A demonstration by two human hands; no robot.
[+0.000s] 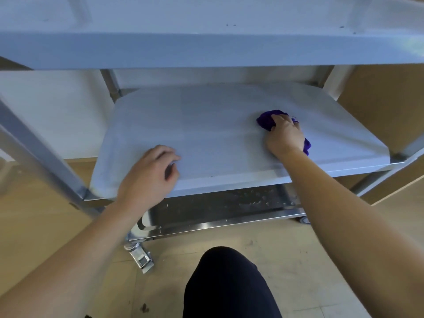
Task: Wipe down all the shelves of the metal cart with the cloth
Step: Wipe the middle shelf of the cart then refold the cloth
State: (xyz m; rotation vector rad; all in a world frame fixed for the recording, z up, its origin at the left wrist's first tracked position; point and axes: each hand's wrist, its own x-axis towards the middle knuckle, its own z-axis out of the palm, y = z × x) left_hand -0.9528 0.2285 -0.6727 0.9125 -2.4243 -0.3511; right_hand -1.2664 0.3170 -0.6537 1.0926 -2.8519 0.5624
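mid shelf (206,125) | my right hand (284,136) curled on bunched cloth (266,122), far right | left hand (149,173) loosely curled at near left edge, holding nothing | cloth soft, light, likely drags; palm it from above | bottom shelf (218,205) spotted

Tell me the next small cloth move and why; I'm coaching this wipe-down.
Probably sweep the purple cloth leftward across the middle shelf: the right hand grips it near the shelf's right side, and bare surface stretches toward the left hand at the front edge.
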